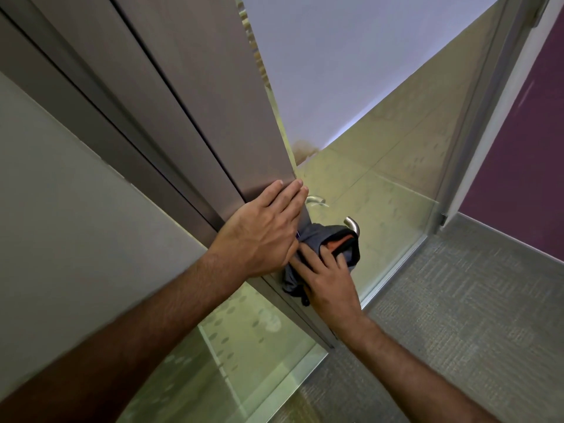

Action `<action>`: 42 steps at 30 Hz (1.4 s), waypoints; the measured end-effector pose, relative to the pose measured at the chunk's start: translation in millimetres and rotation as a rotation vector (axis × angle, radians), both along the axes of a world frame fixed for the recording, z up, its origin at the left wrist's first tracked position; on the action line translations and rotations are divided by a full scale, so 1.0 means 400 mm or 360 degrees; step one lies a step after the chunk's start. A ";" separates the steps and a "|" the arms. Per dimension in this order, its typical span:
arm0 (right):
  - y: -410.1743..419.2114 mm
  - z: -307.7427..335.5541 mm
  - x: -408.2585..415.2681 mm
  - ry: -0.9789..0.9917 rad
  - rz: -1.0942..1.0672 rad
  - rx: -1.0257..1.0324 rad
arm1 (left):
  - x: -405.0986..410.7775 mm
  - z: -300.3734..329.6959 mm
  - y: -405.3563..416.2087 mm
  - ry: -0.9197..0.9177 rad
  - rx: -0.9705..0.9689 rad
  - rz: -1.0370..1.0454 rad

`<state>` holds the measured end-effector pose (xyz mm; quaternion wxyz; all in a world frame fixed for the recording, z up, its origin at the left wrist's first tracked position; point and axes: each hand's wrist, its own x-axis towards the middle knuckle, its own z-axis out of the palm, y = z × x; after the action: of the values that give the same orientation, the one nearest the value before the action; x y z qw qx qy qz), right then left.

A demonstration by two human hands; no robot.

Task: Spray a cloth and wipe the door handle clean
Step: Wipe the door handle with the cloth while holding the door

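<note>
Handle: curved brushed metal lever on the door's edge stile, only its bent end showing above the cloth. Cloth: grey, soft, bunched, with an orange-and-black fold, wrapped over the handle. Right hand: fingers closed on the cloth, pressing it to the lever. Left hand: flat and open on the door, matte grey-brown. A second lever, possibly a reflection, behind. Carpet: ribbed grey.

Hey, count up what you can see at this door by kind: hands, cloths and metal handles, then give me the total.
Hands: 2, the left hand and the right hand
Cloths: 1, the grey cloth
Metal handles: 2, near handle and far handle
Total: 5
</note>
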<state>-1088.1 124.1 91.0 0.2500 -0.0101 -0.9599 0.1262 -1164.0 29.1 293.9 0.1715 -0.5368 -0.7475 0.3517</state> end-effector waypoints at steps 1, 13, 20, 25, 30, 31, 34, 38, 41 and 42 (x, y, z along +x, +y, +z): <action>0.012 -0.002 0.002 -0.0001 0.0004 0.0073 | 0.001 0.001 -0.001 -0.0004 -0.0009 -0.0007; 0.211 0.088 0.036 0.0185 0.0467 -0.0865 | 0.010 0.016 -0.006 -0.0066 0.0017 0.0029; 0.079 0.210 0.015 0.0976 0.0023 -0.1244 | 0.040 0.141 -0.022 0.0049 0.0348 0.0077; -0.027 0.209 -0.073 0.0774 0.0298 -0.1319 | 0.032 0.135 -0.024 0.0172 0.0213 0.0058; 0.021 0.097 -0.089 0.0633 0.0497 -0.0774 | 0.018 0.111 -0.011 0.0170 0.0167 0.0039; 0.041 0.085 -0.082 0.0589 0.0535 -0.0636 | 0.017 0.102 -0.008 0.0169 0.0159 0.0022; 0.079 0.063 -0.041 0.0408 0.0551 -0.0262 | 0.015 0.077 0.003 0.0181 0.0131 0.0011; 0.121 0.051 0.006 0.0047 0.0605 0.0001 | 0.015 0.065 0.011 0.0173 0.0108 0.0030; 0.152 0.089 0.025 -0.0208 0.0819 0.0138 | 0.022 0.072 0.013 0.0178 0.0074 0.0074; 0.160 0.111 0.030 -0.0265 0.0896 0.0172 | 0.024 0.073 0.013 0.0180 0.0075 0.0081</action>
<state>-1075.9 187.9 135.5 0.1258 0.2596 -0.9475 0.1380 -1154.6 34.4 323.3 0.2171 -0.4927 -0.7580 0.3682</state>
